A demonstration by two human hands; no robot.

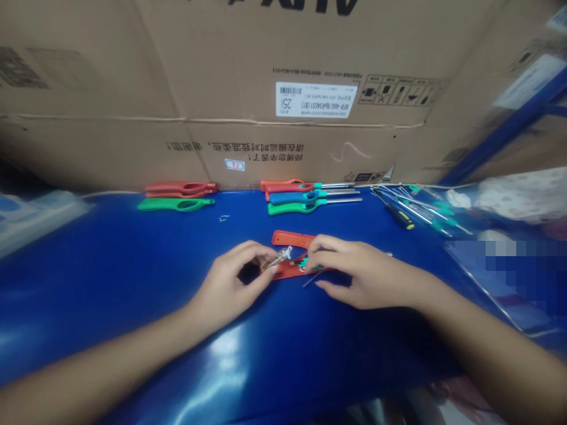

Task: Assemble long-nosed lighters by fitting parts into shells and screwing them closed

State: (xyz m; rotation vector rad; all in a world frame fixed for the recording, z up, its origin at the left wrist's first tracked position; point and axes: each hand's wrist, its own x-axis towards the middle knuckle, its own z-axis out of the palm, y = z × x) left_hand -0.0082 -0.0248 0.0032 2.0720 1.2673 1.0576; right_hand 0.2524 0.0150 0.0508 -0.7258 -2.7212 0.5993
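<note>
Your two bare forearms [133,351] lie nearest. Your left hand [230,277] pinches one small translucent part [283,256]; I cannot tell whether your right hand [354,268] grips anything at the two orange shell halves [287,238] between. Far left lie three handles [177,205]; far middle, at least four lighters [290,196]; far right, one screwdriver [398,216].

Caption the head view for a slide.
Left hand pinches a small part at one end of an orange casing half on a blue table; right hand partly covers the other end.
</note>
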